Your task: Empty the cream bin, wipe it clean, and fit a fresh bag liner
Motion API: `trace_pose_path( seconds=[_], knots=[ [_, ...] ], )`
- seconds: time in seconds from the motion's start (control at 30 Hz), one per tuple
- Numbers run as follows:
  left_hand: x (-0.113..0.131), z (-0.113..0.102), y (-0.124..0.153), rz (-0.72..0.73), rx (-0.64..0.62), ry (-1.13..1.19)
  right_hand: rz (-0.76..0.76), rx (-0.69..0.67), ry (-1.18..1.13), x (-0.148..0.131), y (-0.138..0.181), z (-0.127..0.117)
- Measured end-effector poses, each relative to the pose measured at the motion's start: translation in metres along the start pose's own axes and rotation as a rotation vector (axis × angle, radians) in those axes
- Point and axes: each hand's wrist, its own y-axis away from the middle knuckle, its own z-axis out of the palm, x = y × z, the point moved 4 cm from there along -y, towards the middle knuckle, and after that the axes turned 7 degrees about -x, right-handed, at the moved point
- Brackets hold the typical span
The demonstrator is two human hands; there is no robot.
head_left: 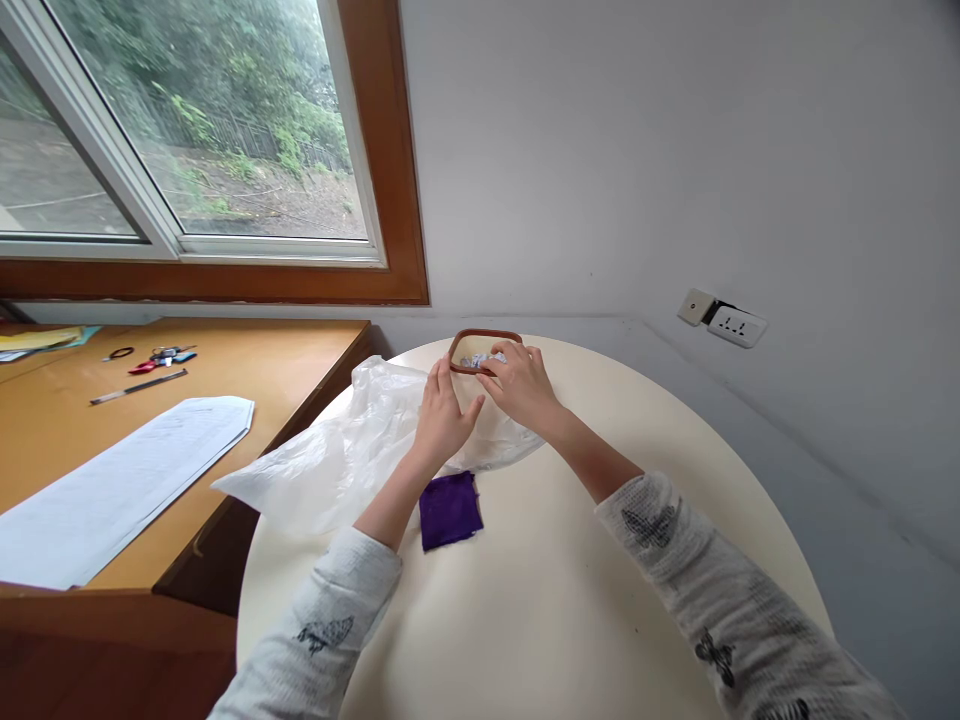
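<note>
Orange-brown wood makes up a side bench (300, 350) at far left, where yellow and pale-blue papers (45, 342) lie near a thin black ring (120, 353), a small cluster of red, dark and blue objects (166, 358) and a slim dark pen-like stick (139, 387). Long white paper sheets (127, 490) stretch along its near side. Above, a silver-framed sliding window (255, 120) set in brown wood looks out on green foliage and bare earth.

To the right, a crumpled, translucent white plastic sheet or bag (337, 450) spreads over the left side of a round, cream-coloured bench (585, 600) and past its edge. Reaching across it from a pale grey sleeve with a dark winged print (330, 610), the person's left hand (445, 420) is open, fingers extended toward the near left corner of a small rounded-rectangular tray with a brown rim (486, 332), thumb spread to the side. Just beside the left forearm lies a square of deep purple cloth (451, 512).

Well beyond the cloth, at the bench's far edge, the tray holds small white-and-blue crumpled pieces (474, 360). The right hand (525, 385) bends over the tray's right side, fingers curled at the pieces; whether it grips any cannot be told. Further right, a white socket plate (737, 326) is fixed to the pale wall (600, 150).
</note>
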Motion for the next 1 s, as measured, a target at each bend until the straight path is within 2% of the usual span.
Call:
trace_pose_path(
  seconds=[0.23,0.6,1.0],
  knots=[
    [-0.004,0.007,-0.003,-0.048,0.033,0.090,0.008,0.007,-0.012,0.000,-0.003,0.003],
    [0.009,0.010,-0.007,-0.045,0.080,0.190,0.014,-0.005,-0.024,-0.001,-0.008,0.004],
    [-0.002,0.024,-0.010,-0.031,0.131,0.229,0.016,-0.026,-0.020,-0.001,-0.010,0.009]
  ],
)
